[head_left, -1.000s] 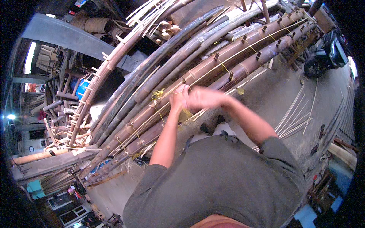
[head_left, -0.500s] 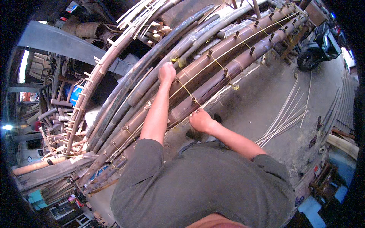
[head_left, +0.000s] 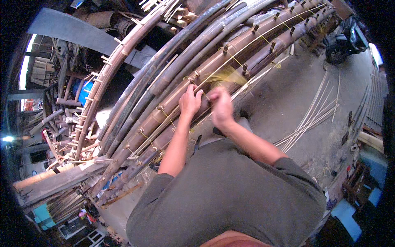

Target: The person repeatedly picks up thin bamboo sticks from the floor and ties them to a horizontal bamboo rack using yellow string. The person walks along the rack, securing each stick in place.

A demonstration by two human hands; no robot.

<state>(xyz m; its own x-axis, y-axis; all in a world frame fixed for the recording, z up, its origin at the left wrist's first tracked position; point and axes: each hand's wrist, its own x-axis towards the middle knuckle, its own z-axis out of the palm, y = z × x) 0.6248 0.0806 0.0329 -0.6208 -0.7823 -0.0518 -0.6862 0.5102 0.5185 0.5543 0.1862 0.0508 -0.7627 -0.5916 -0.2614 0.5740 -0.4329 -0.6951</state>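
Two long brown bamboo poles [head_left: 242, 46] run diagonally past me, with short dark pegs [head_left: 225, 50] standing up along them. A thin pale strip [head_left: 251, 44] lies lengthwise between the poles, and yellow cord crosses from pole to pole. My left hand [head_left: 189, 103] is closed at the nearer stretch of this strip, thumb and fingers pinching it. Beside it, my right hand [head_left: 222, 109] is smeared by motion, its fingers curled in. A loose bundle of yellow cord [head_left: 228, 77] swings as a blur just above the right hand, apparently held by it.
More dark poles [head_left: 181, 66] lie beyond the pegged ones. A curved bamboo pole with pale pegs [head_left: 108, 68] rises at the left. Thin pale strips [head_left: 306, 119] are spread on the floor at right, and a motorcycle [head_left: 343, 45] stands at far right.
My left hand has come back nearer, from the far pole to the strip. My right hand has risen from the near pole's edge; the yellow bundle now swings above it.
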